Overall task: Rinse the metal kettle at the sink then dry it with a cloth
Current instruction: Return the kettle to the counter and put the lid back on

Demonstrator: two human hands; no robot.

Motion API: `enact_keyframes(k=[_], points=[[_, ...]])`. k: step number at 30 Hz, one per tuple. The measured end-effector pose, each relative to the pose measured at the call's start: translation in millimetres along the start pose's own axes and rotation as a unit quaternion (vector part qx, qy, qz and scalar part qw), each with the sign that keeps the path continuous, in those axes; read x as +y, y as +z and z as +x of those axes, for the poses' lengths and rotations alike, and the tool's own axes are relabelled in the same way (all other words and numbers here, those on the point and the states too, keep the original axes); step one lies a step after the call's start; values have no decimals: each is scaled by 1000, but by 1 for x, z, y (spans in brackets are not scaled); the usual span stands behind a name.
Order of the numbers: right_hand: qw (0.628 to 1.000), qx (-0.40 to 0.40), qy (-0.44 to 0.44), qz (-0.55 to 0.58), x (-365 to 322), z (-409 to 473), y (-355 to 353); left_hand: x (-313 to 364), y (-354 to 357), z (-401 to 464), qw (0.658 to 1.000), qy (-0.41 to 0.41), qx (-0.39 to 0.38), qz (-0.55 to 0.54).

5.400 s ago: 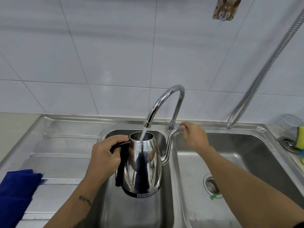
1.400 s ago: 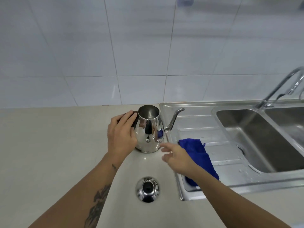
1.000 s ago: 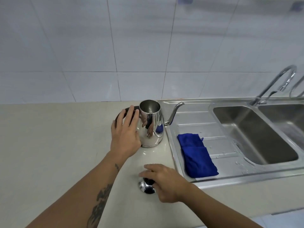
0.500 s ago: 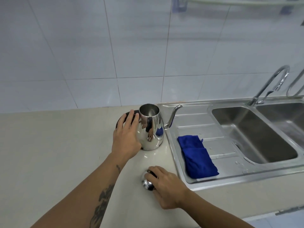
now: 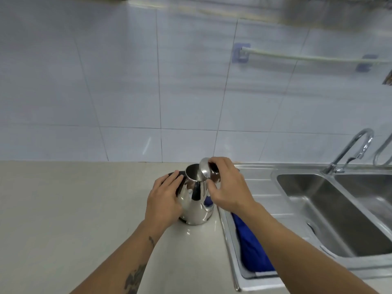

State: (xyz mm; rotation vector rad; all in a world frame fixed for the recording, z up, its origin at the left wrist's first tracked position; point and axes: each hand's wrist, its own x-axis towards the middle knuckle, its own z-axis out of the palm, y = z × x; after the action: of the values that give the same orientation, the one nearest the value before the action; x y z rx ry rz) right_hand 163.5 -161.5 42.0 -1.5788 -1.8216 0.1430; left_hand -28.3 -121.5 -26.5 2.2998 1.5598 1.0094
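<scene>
The metal kettle [image 5: 196,203] is standing upright on the beige surface [image 5: 63,209], just beside the left edge of the steel sink [image 5: 297,211] unit. Its mouth is open at the top. The left hand [image 5: 164,200] is resting against the left side of the kettle, with the fingers lying straight and close together over the black handle [image 5: 172,174]; they are touching it, not curling around it. The right hand [image 5: 228,187] is pinching the shiny lid [image 5: 204,170] between the thumb and the curled fingers, and it is holding the lid tilted, right at the far right rim of the kettle mouth. The spout is hidden behind this hand. The blue cloth [image 5: 251,249] is lying on the draining board of the sink, to the right of the kettle and partly under the right forearm. Farther right, the basin is showing, and the curved faucet [image 5: 356,149] is standing at its far edge, against the tiled wall [image 5: 127,81]. A rail [image 5: 307,58] is hanging on this wall, high on the right.
</scene>
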Motion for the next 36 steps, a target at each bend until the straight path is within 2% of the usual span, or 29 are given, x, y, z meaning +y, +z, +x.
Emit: enact_keyframes(k=[6, 14, 24, 29, 36], points=[[994, -88, 16, -66, -2, 35, 17, -3, -1, 6, 999, -22, 2, -31], [987, -129, 18, -90, -2, 44, 36, -3, -6, 7, 998, -30, 4, -57], [996, -83, 36, -13, 3, 37, 42, -8, 2, 9, 997, 3, 59, -52], [998, -36, 58, -12, -2, 31, 54, -12, 9, 8, 996, 35, 73, -38], [997, -18, 45, -52, 2, 27, 62, -14, 20, 7, 995, 9, 82, -49]])
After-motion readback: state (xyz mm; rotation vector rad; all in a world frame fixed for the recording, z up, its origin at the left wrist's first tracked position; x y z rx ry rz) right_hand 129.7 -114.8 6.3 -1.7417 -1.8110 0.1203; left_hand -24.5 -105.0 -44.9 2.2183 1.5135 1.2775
